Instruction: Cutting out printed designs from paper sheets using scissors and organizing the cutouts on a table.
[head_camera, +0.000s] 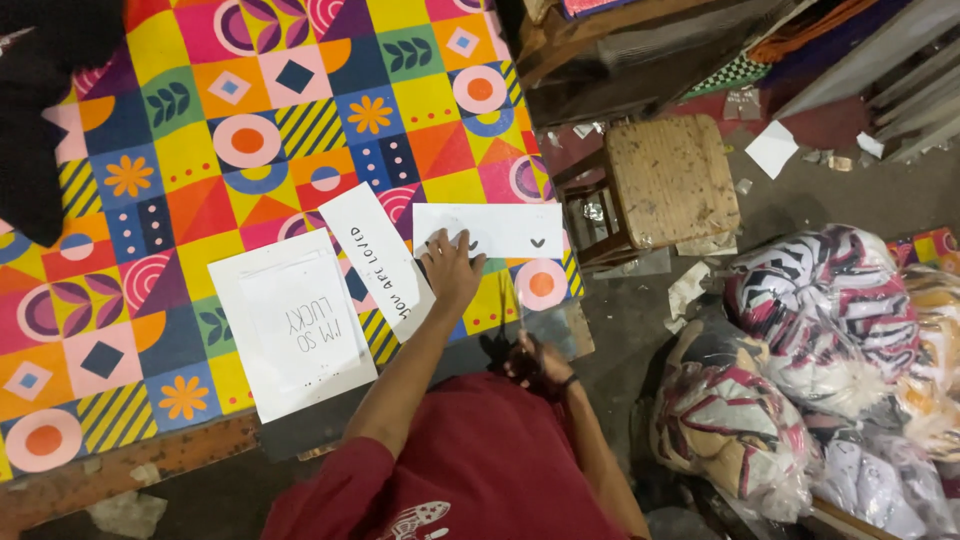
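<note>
Left hand (450, 272) flat, fingers spread, pressing white paper strip (490, 230) near tabletop (200, 130) front edge, close to its right corner. Right hand (535, 362) just off that edge, closed around scissors (512, 335), blade tips up toward strip. Second strip (375, 258) lies angled, touching left hand's wrist side. Large white sheet (295, 322) beside it, further along front edge. Wooden stool (665, 180) beyond right edge; bagged fabric bundles (820, 300) on floor.

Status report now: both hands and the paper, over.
Left hand flat on white paper strip. Right hand holds scissors at table edge. Nothing blocking.
</note>
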